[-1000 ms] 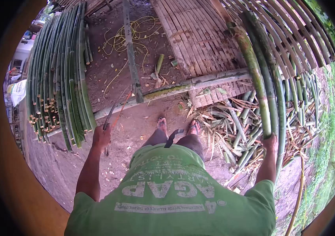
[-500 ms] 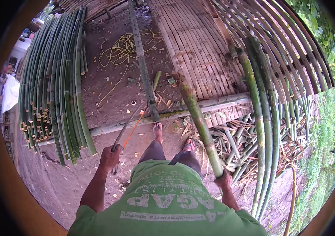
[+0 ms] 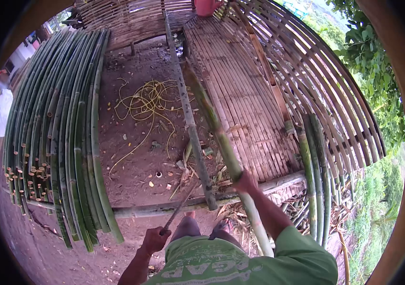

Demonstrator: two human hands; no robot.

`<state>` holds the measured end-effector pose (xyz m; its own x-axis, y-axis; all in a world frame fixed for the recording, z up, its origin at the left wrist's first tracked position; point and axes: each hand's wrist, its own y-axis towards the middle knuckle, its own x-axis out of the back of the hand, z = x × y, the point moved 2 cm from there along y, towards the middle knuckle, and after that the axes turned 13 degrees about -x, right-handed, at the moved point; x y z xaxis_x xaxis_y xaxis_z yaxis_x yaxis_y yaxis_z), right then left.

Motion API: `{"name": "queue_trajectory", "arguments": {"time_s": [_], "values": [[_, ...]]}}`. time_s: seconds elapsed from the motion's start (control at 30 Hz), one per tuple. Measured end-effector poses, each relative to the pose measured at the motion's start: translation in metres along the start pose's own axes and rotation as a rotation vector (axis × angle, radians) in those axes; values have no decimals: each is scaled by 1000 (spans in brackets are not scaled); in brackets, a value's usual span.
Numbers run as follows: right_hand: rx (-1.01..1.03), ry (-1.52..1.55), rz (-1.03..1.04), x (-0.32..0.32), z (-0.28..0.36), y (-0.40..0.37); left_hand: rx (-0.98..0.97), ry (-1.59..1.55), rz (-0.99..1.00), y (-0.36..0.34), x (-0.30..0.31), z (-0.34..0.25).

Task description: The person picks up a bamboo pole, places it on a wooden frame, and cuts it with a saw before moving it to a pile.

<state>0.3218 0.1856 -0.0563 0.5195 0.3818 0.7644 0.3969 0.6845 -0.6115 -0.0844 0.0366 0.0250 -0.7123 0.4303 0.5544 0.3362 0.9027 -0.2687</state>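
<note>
Bamboo pole (image 3: 226, 147) slants across the middle of your view, far end up by the slatted platform (image 3: 240, 95), near end down beside your green shirt (image 3: 288, 261). Right hand (image 3: 244, 181) closed around it, nearer the lower end; that arm reaches inward over the pole's right side. Pole is mottled green and brown up top, paler below. It crosses the crosswise log (image 3: 150, 210) near the platform's near edge; can't tell if they touch. Left hand (image 3: 155, 240) closed on a long, thin, dark tool (image 3: 178, 209), its tip pointing up and right, apart from the pole. Exact tool type unclear.

Just left of the pole, a long grey-green beam (image 3: 190, 128) runs lengthwise, its near end at the log. Tangled yellow line (image 3: 150, 102) on the dirt ground (image 3: 131, 166), left of the beam. Big stack of green bamboo (image 3: 64, 109) far left, cut ends toward you. Three green lengths (image 3: 316, 175) lean side by side to the right. Red container (image 3: 205, 7) at the platform's far end, partly cut off. Your feet (image 3: 226, 225) are near the log.
</note>
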Motion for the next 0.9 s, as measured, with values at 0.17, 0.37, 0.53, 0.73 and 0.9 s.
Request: {"name": "queue_trajectory", "arguments": {"time_s": [0.17, 0.37, 0.53, 0.73, 0.9], "values": [[429, 574, -769, 111, 172, 96, 26, 20, 99, 19, 19, 5], [464, 486, -719, 161, 122, -21, -73, 5, 108, 33, 35, 17], [77, 147, -475, 36, -116, -63, -93, 50, 134, 40, 42, 7], [-664, 50, 183, -143, -373, -200, -108, 98, 44, 33, 19, -19], [-625, -21, 99, -221, -459, -236, -8, 251, 55, 29, -7, -39]]}}
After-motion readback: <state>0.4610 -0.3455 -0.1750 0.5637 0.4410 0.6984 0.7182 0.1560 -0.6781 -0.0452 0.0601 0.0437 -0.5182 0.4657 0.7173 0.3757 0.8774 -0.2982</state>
